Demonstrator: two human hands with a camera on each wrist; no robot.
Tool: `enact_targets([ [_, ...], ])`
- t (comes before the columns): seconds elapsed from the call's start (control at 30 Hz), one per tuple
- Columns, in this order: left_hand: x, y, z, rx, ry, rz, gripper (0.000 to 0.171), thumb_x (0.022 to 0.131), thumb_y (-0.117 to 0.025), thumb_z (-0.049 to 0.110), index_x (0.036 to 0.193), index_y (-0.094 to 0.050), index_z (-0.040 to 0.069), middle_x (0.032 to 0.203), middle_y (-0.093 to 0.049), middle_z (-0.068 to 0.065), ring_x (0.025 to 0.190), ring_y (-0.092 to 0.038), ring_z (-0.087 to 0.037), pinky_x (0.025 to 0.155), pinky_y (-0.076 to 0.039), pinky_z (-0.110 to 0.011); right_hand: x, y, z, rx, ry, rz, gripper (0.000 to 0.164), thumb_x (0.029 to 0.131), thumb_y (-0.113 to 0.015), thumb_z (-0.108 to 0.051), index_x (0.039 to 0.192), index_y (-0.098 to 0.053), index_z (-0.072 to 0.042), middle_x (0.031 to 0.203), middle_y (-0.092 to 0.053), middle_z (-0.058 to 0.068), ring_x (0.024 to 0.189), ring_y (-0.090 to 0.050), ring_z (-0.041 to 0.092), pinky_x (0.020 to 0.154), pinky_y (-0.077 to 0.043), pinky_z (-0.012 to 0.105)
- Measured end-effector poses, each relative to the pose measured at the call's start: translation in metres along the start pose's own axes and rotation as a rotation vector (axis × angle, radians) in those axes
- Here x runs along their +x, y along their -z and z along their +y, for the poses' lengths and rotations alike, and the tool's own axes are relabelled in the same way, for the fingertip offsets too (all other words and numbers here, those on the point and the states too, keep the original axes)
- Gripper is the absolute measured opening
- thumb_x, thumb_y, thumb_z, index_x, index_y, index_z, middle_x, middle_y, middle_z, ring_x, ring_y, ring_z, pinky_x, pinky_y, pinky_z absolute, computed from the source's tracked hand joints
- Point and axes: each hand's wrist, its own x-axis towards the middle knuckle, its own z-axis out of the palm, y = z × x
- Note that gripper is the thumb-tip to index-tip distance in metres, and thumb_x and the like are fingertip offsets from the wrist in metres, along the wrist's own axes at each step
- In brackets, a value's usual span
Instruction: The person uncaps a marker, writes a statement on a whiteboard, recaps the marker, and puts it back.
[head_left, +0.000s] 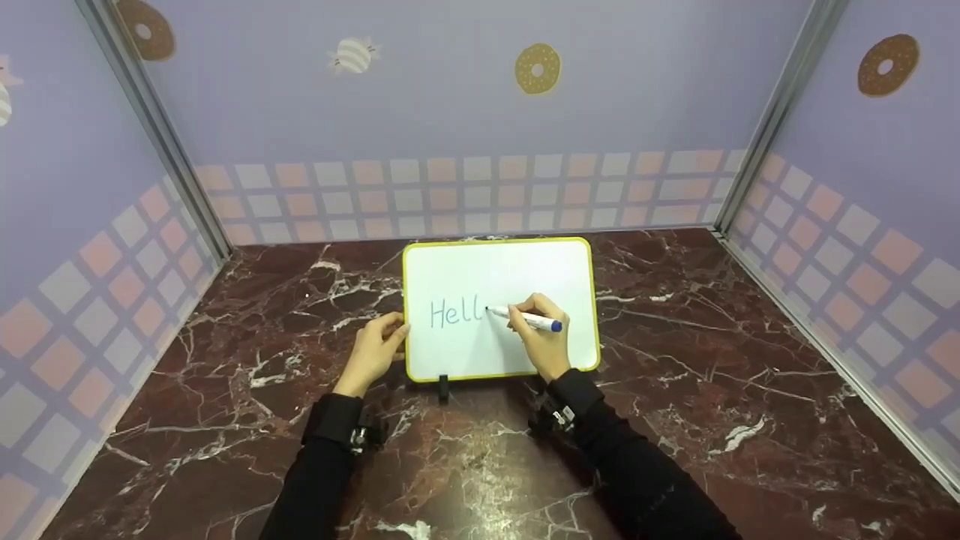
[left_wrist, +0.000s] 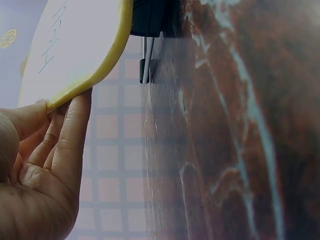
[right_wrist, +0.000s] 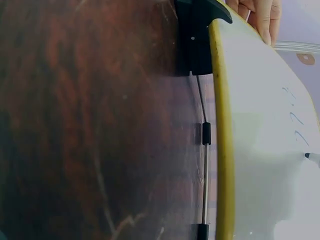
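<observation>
Glare lights the near tabletop (head_left: 465,472); the left wrist view overexposes the whiteboard (left_wrist: 90,42).

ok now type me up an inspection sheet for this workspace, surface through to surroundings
Surface: dark red marbled tabletop, pale veins
Job's things: yellow-framed whiteboard lettered "Hell", black clip at its lower edge; blue-ended marker, tip just past the last letter
Clutter: nothing seen
Hands: left hand pinches the whiteboard's left edge; right hand holds the marker
Cables: nothing clearly seen
Surroundings: lilac walls with checks and doughnuts; metal corner posts
</observation>
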Motion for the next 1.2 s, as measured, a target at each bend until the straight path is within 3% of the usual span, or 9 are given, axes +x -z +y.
enact_targets([
  [0.17,0.000,0.000,-0.001,0.002,-0.017,-0.002,0.028,0.104,-0.051,0.012,0.126,-0.060,-0.002,0.113,-0.069,-0.027,0.100,-0.071,-0.038,0.082,-0.062,-0.043,0.000,-0.001,0.005,-0.027,0.042,0.030,0.015,0.087,-0.065,0.011,0.073,-0.060,0.009,0.068,-0.064,0.022,0.056,-0.061,0.017,0.050,-0.041,0.012],
  [0.33,0.000,0.000,0.000,0.014,-0.013,0.003,0.027,0.104,-0.051,0.013,0.125,-0.061,-0.002,0.113,-0.069,-0.027,0.099,-0.071,-0.038,0.081,-0.063,-0.042,-0.003,-0.001,0.028,-0.051,0.101,0.055,0.019,0.085,-0.067,0.011,0.069,-0.059,0.005,0.064,-0.062,0.017,0.053,-0.055,0.010,0.048,-0.038,0.012],
  [0.43,-0.001,0.000,0.000,0.017,-0.006,-0.001,0.029,0.104,-0.051,0.013,0.127,-0.060,-0.002,0.115,-0.068,-0.027,0.100,-0.071,-0.038,0.082,-0.063,-0.042,-0.007,-0.001,0.037,-0.054,0.120,0.055,0.021,0.085,-0.067,0.011,0.068,-0.058,0.002,0.064,-0.062,0.014,0.052,-0.056,0.014,0.049,-0.038,0.012],
  [0.7,0.000,-0.001,-0.001,-0.001,-0.004,0.006,0.031,0.104,-0.051,0.012,0.129,-0.058,-0.004,0.114,-0.068,-0.028,0.098,-0.071,-0.038,0.082,-0.062,-0.043,-0.006,-0.006,0.004,-0.046,0.088,0.032,0.019,0.084,-0.065,0.015,0.069,-0.057,0.008,0.065,-0.062,0.019,0.056,-0.058,0.009,0.051,-0.040,0.012],
  [0.9,0.000,-0.002,-0.001,-0.013,-0.012,0.015,0.028,0.103,-0.052,0.010,0.126,-0.060,-0.004,0.113,-0.068,-0.028,0.099,-0.071,-0.038,0.081,-0.063,-0.042,-0.001,-0.007,-0.002,-0.041,0.082,0.050,0.018,0.086,-0.064,0.013,0.071,-0.057,0.008,0.066,-0.062,0.021,0.055,-0.057,0.012,0.051,-0.038,0.012],
  [1.2,0.001,-0.001,-0.002,0.000,-0.010,0.016,0.029,0.104,-0.051,0.012,0.127,-0.059,-0.004,0.115,-0.067,-0.029,0.099,-0.071,-0.039,0.082,-0.063,-0.043,0.007,0.012,0.002,0.051,-0.090,0.128,0.027,0.090,-0.057,0.013,0.066,-0.045,0.011,0.056,-0.055,0.026,0.048,-0.051,0.012,0.047,-0.030,0.013],
])
